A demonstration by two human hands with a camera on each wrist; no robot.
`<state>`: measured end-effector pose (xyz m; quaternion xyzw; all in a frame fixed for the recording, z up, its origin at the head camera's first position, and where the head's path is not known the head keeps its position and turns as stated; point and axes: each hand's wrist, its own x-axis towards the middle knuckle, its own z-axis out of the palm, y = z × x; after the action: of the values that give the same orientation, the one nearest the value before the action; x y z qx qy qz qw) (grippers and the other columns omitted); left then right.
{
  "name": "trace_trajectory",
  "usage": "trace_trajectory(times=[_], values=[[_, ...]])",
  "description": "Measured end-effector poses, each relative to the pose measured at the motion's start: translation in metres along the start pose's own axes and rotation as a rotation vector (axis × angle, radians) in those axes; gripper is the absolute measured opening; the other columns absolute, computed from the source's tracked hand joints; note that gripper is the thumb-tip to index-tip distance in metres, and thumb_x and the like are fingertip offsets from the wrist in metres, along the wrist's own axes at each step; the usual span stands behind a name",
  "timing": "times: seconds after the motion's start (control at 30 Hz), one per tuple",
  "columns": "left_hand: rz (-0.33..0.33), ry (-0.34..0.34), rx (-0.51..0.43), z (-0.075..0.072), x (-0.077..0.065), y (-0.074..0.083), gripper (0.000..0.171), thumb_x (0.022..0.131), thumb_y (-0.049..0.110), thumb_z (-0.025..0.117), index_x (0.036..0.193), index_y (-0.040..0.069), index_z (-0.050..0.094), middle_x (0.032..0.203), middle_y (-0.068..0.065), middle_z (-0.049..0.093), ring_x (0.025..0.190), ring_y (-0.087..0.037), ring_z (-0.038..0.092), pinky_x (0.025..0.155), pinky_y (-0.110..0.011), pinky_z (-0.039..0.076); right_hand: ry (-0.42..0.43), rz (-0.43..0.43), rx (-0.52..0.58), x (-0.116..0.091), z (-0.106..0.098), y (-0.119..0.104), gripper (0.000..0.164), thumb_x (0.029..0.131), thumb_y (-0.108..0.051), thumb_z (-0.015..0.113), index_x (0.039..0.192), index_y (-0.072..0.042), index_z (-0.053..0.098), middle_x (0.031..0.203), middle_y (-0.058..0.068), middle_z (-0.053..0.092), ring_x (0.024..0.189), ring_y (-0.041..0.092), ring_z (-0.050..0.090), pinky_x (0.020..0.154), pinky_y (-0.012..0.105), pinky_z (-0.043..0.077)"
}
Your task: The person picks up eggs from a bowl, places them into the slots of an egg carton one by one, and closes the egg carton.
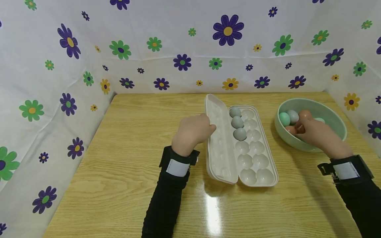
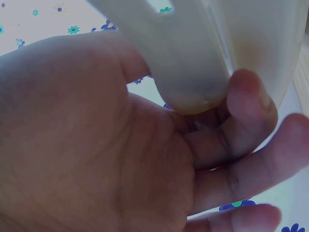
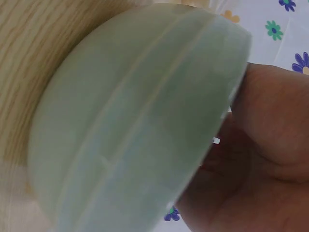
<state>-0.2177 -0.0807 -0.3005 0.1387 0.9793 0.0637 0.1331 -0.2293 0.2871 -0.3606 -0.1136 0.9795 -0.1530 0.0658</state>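
- Plainly, head view: three grey-blue eggs [image 1: 237, 122] in the far left cups of a white twelve-cup carton [image 1: 260, 161]; left hand [image 1: 193, 132] gripping its opened lid [image 1: 220, 142].
- Table [image 1: 140, 142] wide at left, narrower between carton and green bowl [image 1: 336, 120]. Five eggs [image 1: 293, 116] showing inside, right hand [image 1: 321, 134] dipped in at an orange egg [image 1: 290, 130], grasp impossible to tell.
- Left wrist: glossy lid between thumb [image 2: 131, 63] and curled fingers [image 2: 248, 99].
- Right wrist: bowl hiding fingertips.

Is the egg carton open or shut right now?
Open: its lid is swung aside, exposing three grey eggs and bare cups in the tray.
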Motion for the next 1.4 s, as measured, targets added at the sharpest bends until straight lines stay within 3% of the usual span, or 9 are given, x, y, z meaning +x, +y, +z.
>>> trace_trajectory(times=[0.27, 0.5, 0.7, 0.87, 1.2, 1.4], values=[[0.001, 0.011, -0.004, 0.0, -0.001, -0.001, 0.035, 0.097, 0.038, 0.036, 0.086, 0.011, 0.055, 0.075, -0.004, 0.052, 0.064, -0.016, 0.053, 0.054, -0.03, 0.039, -0.113, 0.019, -0.083, 0.008, -0.001, 0.005, 0.018, 0.087, -0.007, 0.05, 0.1, 0.005, 0.047, 0.083, 0.016, 0.053, 0.071, 0.027, 0.047, 0.066, 0.044, 0.041], [-0.002, -0.002, -0.007, 0.0, 0.0, 0.0, 0.036, 0.097, 0.039, 0.034, 0.095, 0.009, 0.055, 0.076, -0.004, 0.052, 0.065, -0.016, 0.053, 0.054, -0.03, 0.039, -0.172, 0.03, -0.067, 0.012, -0.001, 0.008, 0.005, 0.086, -0.006, 0.047, 0.087, -0.004, 0.043, 0.075, 0.009, 0.045, 0.068, 0.026, 0.044, 0.063, 0.042, 0.034], [-0.004, -0.001, 0.0, -0.001, 0.0, 0.0, 0.037, 0.097, 0.039, 0.035, 0.094, 0.009, 0.055, 0.075, -0.004, 0.052, 0.064, -0.016, 0.053, 0.053, -0.03, 0.039, -0.184, -0.027, -0.047, 0.013, 0.002, 0.011, 0.008, 0.087, -0.004, 0.042, 0.083, -0.006, 0.035, 0.067, 0.006, 0.035, 0.064, 0.021, 0.041, 0.062, 0.038, 0.032], [-0.001, -0.004, 0.01, -0.001, -0.001, 0.0, 0.037, 0.097, 0.039, 0.035, 0.096, 0.008, 0.055, 0.075, -0.003, 0.052, 0.065, -0.016, 0.053, 0.054, -0.03, 0.039, -0.2, -0.053, -0.056, 0.013, 0.003, 0.014, 0.006, 0.091, -0.002, 0.039, 0.086, -0.005, 0.036, 0.068, 0.005, 0.038, 0.064, 0.02, 0.043, 0.062, 0.036, 0.033], [-0.001, -0.005, 0.003, 0.0, -0.001, -0.001, 0.036, 0.097, 0.039, 0.035, 0.094, 0.009, 0.055, 0.076, -0.003, 0.053, 0.066, -0.017, 0.053, 0.056, -0.03, 0.039, -0.233, -0.004, -0.059, 0.012, 0.003, 0.014, 0.008, 0.092, 0.0, 0.037, 0.09, -0.007, 0.034, 0.067, 0.005, 0.038, 0.065, 0.021, 0.044, 0.063, 0.037, 0.033], [0.005, -0.001, -0.007, 0.0, 0.0, -0.001, 0.035, 0.097, 0.039, 0.035, 0.09, 0.01, 0.055, 0.075, -0.003, 0.052, 0.065, -0.016, 0.053, 0.054, -0.03, 0.039, -0.214, -0.053, -0.053, 0.011, 0.001, 0.015, 0.009, 0.091, -0.003, 0.04, 0.087, -0.009, 0.036, 0.069, 0.005, 0.039, 0.067, 0.021, 0.044, 0.064, 0.036, 0.031]])
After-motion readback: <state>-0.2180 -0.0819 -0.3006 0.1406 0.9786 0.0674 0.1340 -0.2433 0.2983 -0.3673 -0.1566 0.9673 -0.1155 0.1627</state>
